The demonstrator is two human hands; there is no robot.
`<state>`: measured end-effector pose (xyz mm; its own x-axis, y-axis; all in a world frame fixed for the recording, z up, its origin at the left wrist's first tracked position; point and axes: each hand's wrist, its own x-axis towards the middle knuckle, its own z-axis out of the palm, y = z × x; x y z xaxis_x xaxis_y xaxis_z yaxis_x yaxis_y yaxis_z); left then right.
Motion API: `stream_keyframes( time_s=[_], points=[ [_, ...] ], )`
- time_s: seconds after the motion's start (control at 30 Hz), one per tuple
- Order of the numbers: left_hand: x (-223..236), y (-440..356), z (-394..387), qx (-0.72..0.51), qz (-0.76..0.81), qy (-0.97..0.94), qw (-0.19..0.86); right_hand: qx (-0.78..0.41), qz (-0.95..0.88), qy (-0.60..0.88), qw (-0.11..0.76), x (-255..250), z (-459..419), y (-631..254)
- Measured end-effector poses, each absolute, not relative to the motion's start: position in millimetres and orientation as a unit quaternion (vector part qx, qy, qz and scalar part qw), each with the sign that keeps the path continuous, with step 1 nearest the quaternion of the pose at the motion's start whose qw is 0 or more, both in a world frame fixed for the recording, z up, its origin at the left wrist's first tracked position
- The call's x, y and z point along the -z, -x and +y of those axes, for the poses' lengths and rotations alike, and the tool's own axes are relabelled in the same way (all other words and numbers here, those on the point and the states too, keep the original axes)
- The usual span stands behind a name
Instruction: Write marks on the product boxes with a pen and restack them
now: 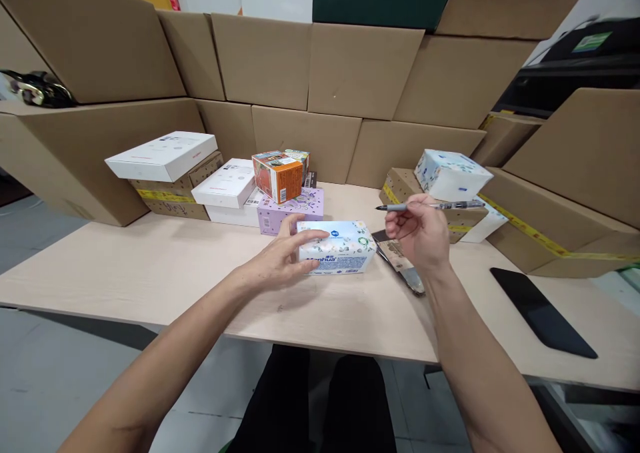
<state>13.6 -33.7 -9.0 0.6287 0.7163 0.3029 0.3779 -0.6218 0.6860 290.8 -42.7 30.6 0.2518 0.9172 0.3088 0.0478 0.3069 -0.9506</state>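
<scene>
My left hand (pixel 283 256) grips the left end of a light blue and white tissue pack (pixel 345 253), thumb at its front and fingers over the top. The pack lies on the table in front of me. My right hand (pixel 423 233) is closed around a pen (pixel 457 205), held nearly level above the table with its dark tip pointing left. Below that hand lies a flat packet (pixel 395 253), partly brown and partly dark, just right of the tissue pack. A purple patterned box (pixel 310 203) stands right behind the tissue pack.
An orange box (pixel 280 176) rests on the purple box. White boxes (pixel 165 154) are stacked at the back left. Another tissue pack (pixel 450 173) sits on a cardboard box at the back right. A black phone-like slab (pixel 543 312) lies at right. Cardboard walls (pixel 265 60) close off the back.
</scene>
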Motion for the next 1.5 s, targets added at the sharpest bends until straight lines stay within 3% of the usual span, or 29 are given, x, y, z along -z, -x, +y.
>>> stream_keyframes(
  time_s=[0.13,0.33,0.57,0.97,1.5],
  points=[
    [9.8,-17.4,-33.8,-0.300,0.303,-0.871,0.243,-0.406,-0.538,0.392,0.626,-18.8,-48.3,-266.6],
    [10.7,-18.9,-34.0,-0.300,0.307,-0.869,0.245,-0.271,-0.596,0.468,0.593,-2.9,-47.7,-260.2],
    [12.6,-19.6,-32.8,-0.300,0.306,-0.873,0.233,-0.206,-0.640,0.510,0.537,0.1,-47.0,-264.6],
    [16.5,-20.5,-32.4,-0.304,0.323,-0.872,0.205,-0.159,-0.678,0.545,0.468,-5.5,-47.7,-263.4],
    [14.3,-21.1,-33.0,-0.303,0.331,-0.866,0.220,-0.151,-0.682,0.546,0.462,-8.1,-48.4,-263.3]
  ],
)
